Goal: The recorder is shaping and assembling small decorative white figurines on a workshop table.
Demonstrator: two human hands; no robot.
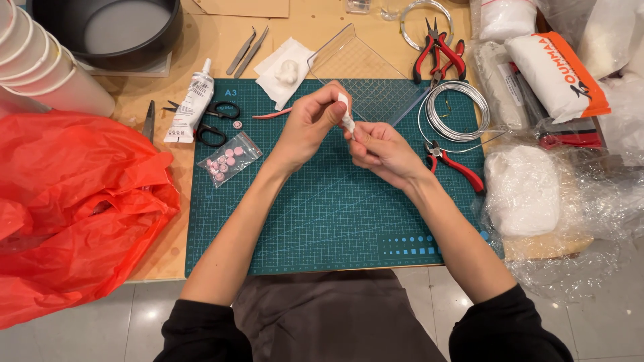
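A wooden table is seen from above, with pale floor tiles visible below its near edge. Most of the middle is covered by a green cutting mat printed with a grid. At the left a crumpled red plastic bag is draped over the table edge, and a stack of white cups lies behind it beside a dark round pan.

On the mat's left part a small clear bag of pink beads is laid, with black scissors and a white glue tube with dark print just behind it. Tweezers and a folded white tissue are placed further back, next to a clear plastic sheet. A coil of silver wire rests at the mat's right edge, between two red-handled pliers.

At the right, white packages are piled: one rolled pack with an orange label, a white block wrapped in clear film, and more crinkled film around it.

Above the mat's centre a small white tube is pinched upright in the closed fingers of the left hand. Its lower end is touched by the curled fingertips of the right hand, which is closed about it; whether anything else is gripped there cannot be told.
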